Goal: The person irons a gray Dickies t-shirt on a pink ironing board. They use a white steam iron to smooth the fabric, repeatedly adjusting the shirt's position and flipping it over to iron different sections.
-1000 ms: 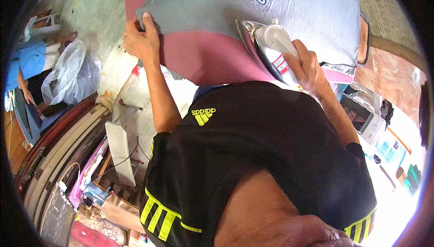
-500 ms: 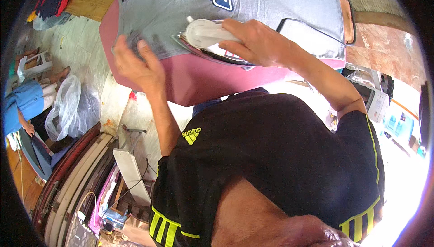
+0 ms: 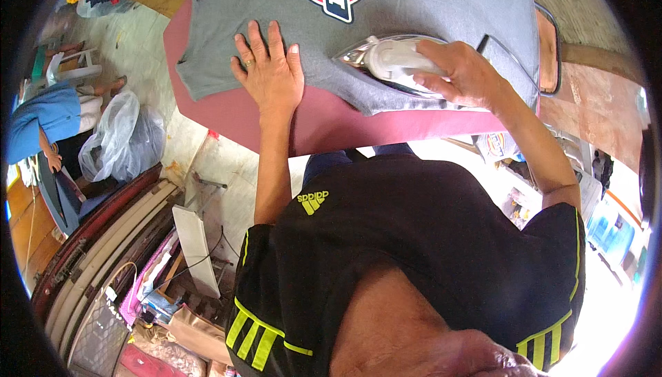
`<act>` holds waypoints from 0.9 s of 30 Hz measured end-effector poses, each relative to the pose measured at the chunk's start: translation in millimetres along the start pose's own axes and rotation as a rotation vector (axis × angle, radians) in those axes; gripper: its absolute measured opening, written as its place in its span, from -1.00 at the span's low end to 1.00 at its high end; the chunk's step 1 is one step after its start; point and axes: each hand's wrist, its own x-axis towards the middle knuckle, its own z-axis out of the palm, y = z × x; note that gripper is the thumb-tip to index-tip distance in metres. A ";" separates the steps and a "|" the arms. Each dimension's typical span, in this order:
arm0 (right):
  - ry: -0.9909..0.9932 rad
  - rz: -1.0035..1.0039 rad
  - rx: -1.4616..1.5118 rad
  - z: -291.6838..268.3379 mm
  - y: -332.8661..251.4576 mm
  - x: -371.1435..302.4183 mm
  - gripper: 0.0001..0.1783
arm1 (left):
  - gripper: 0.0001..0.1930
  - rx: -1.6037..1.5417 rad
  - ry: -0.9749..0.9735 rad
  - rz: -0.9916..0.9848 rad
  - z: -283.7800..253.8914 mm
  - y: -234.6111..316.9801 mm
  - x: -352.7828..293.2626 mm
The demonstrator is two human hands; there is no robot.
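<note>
A grey T-shirt (image 3: 234, 4) with a round red and yellow print lies spread over a maroon-covered ironing board (image 3: 317, 129). My right hand (image 3: 463, 77) is closed round the handle of a white clothes iron (image 3: 396, 63), whose pointed tip faces left. The iron's soleplate rests on the shirt near the edge closest to me. To the left of it, my left hand (image 3: 272, 77) lies flat on the shirt with its fingers spread, and a ring shows on one finger.
The iron's dark cord (image 3: 514, 53) loops off to the right past the board's end. At left, another person in blue (image 3: 52, 118) is beside a clear plastic bag (image 3: 124, 135). Stacked long panels (image 3: 103, 239) and a white board (image 3: 196, 249) stand at lower left.
The iron has slid to the right along the shirt in my right hand. My left hand, raised and blurred before, has moved right and now presses flat on the cloth.
</note>
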 end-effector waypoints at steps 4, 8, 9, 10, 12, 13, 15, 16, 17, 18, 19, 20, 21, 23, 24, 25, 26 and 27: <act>-0.092 -0.123 -0.079 -13.4 8.1 35.0 -0.60 | -0.42 0.005 -0.029 -0.035 -0.4 1.6 -3.3; -0.119 -0.221 -0.093 -30.5 39.5 49.8 -0.59 | -0.44 -0.026 -0.023 -0.027 -0.9 0.5 -5.4; -0.135 -0.245 -0.114 -36.5 47.0 50.7 -0.57 | -0.44 -0.025 -0.027 -0.032 -2.2 1.4 -4.9; -0.145 -0.270 -0.091 -38.7 53.3 51.1 -0.56 | -0.44 -0.023 -0.031 -0.037 -3.7 2.7 -4.4; -0.151 -0.307 -0.071 -39.4 53.1 55.7 -0.54 | -0.44 -0.013 -0.033 -0.040 -5.2 4.3 -3.2; -0.153 -0.325 -0.062 -40.8 52.9 58.5 -0.54 | -0.44 -0.005 -0.031 -0.037 -5.5 4.8 -2.7; -0.229 -0.370 -0.058 -51.1 54.9 66.1 -0.58 | -0.44 0.001 -0.026 -0.033 -4.9 4.1 -2.8; -0.267 -0.393 -0.056 -55.9 56.2 68.7 -0.59 | -0.44 -0.001 -0.022 -0.031 -4.2 3.2 -3.2; -0.270 -0.424 -0.055 -59.2 61.1 71.3 -0.57 | -0.44 -0.004 -0.019 -0.029 -3.8 2.8 -3.8; -0.270 -0.453 -0.057 -62.3 68.7 73.9 -0.55 | -0.45 -0.004 -0.015 -0.026 -3.6 2.7 -2.9; -0.258 -0.443 -0.063 -61.8 72.7 74.8 -0.54 | -0.45 -0.004 -0.012 -0.024 -3.7 3.0 -2.2; -0.245 -0.433 -0.071 -62.0 76.2 75.3 -0.52 | -0.45 -0.004 -0.009 -0.022 -3.0 3.1 -1.5; -0.236 -0.428 -0.075 -61.5 80.2 77.0 -0.46 | -0.45 -0.012 -0.004 -0.018 -2.4 2.2 -2.2; -0.324 -0.384 -0.056 -68.4 86.9 80.7 -0.44 | -0.45 -0.028 0.007 -0.011 -1.2 0.3 -4.5; -0.334 -0.371 -0.052 -69.7 91.1 78.0 -0.42 | -0.45 -0.027 0.005 -0.006 -1.2 0.3 -3.1; -0.332 -0.386 -0.052 -70.4 95.3 77.6 -0.42 | -0.45 -0.026 0.002 -0.001 -1.8 0.6 -1.8; -0.330 -0.400 -0.051 -70.9 100.2 78.3 -0.41 | -0.45 -0.025 0.000 0.004 -1.8 0.7 -0.9; -0.332 -0.422 -0.054 -72.6 103.4 80.7 -0.41 | -0.45 -0.026 0.005 0.003 -2.1 0.4 -2.0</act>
